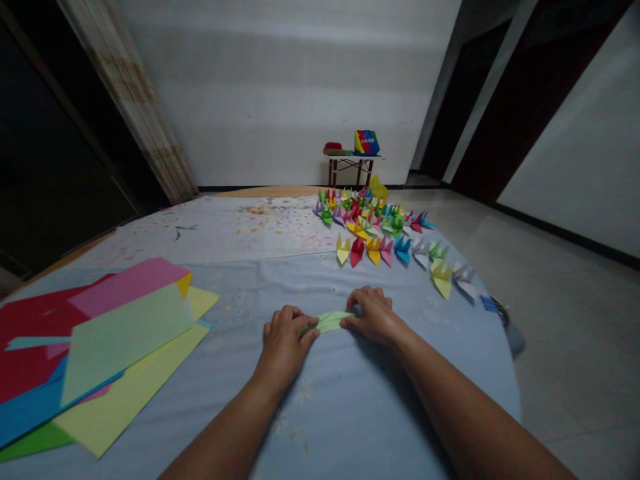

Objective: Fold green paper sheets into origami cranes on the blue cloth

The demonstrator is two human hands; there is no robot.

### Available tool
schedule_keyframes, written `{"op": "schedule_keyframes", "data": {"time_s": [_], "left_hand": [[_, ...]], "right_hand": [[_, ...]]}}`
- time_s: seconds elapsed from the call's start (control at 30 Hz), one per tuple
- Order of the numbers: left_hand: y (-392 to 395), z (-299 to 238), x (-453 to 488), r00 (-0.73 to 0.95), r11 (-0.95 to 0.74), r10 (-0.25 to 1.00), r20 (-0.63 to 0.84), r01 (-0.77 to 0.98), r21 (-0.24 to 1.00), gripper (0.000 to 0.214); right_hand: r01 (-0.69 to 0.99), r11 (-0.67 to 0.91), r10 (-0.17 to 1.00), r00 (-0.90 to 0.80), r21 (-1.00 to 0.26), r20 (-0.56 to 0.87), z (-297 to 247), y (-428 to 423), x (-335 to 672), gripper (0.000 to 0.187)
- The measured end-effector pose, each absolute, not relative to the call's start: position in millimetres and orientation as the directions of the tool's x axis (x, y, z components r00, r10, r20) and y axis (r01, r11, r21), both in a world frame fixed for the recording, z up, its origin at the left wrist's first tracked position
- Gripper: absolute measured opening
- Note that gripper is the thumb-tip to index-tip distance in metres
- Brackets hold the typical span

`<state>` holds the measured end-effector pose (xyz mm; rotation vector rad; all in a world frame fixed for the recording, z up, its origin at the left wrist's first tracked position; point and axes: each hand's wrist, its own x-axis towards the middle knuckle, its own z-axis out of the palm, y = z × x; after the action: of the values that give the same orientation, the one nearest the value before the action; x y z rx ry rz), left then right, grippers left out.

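**Left to right.** A loose stack of origami paper sheets (100, 353) lies on the pale blue bedsheet (340, 420), with a mint sheet on top of red, pink, blue and yellow sheets. The left hand (285, 347) and right hand (370, 317) are near the centre of the bedsheet. Both grips are closed on the two ends of a folded pale green paper (327, 322), which lies flat between them on the bedsheet. A small grey object (357, 310) shows at the right fingertips; it is too small to identify. Beyond the hands, rows of folded paper cranes (365, 223) stand on the far part of the bedsheet.

**Hazards.** Uneven pressure from either grip may skew or crease the narrow fold. The soft bedsheet gives a poor backing for sharp creases. An arm sweep to the right may topple the nearest cranes.

**Containers.** At the far wall, a small folding table (350, 162) carries a red item (333, 145) on a low holder (336, 153) and a multicoloured box or bag (367, 143). Their contents cannot be determined.
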<state>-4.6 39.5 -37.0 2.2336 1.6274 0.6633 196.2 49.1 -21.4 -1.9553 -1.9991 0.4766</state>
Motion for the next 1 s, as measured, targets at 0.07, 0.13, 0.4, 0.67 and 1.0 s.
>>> {"op": "schedule_keyframes", "data": {"time_s": [0.07,0.13,0.4,0.67,1.0], "left_hand": [[38.8,-35.7,-4.3,0.244,-0.298,0.954,0.173,0.821,0.486,0.019],[38.2,-34.9,-3.9,0.244,-0.296,0.955,0.168,0.821,0.489,0.018],[39.3,-35.6,-6.3,0.244,-0.297,0.955,0.170,0.817,0.494,0.019],[44.0,-32.0,-17.9,0.313,-0.320,0.945,0.096,0.819,0.476,0.026],[41.3,-31.7,-19.7,0.343,-0.379,0.924,0.166,0.779,0.500,0.026]], "right_hand": [[0.870,0.005,1.000,-0.010,-0.493,-0.006,-19.2,49.4,196.5,0.028],[0.844,-0.001,0.999,0.024,-0.536,0.035,-17.5,48.9,191.0,0.028],[0.911,0.048,0.998,-0.025,-0.409,0.061,-26.5,49.9,166.3,0.047],[0.913,0.050,0.998,-0.058,-0.405,-0.006,-19.5,50.4,192.8,0.039],[0.818,0.240,0.968,-0.243,-0.523,0.063,-19.9,49.7,191.5,0.031]]}}
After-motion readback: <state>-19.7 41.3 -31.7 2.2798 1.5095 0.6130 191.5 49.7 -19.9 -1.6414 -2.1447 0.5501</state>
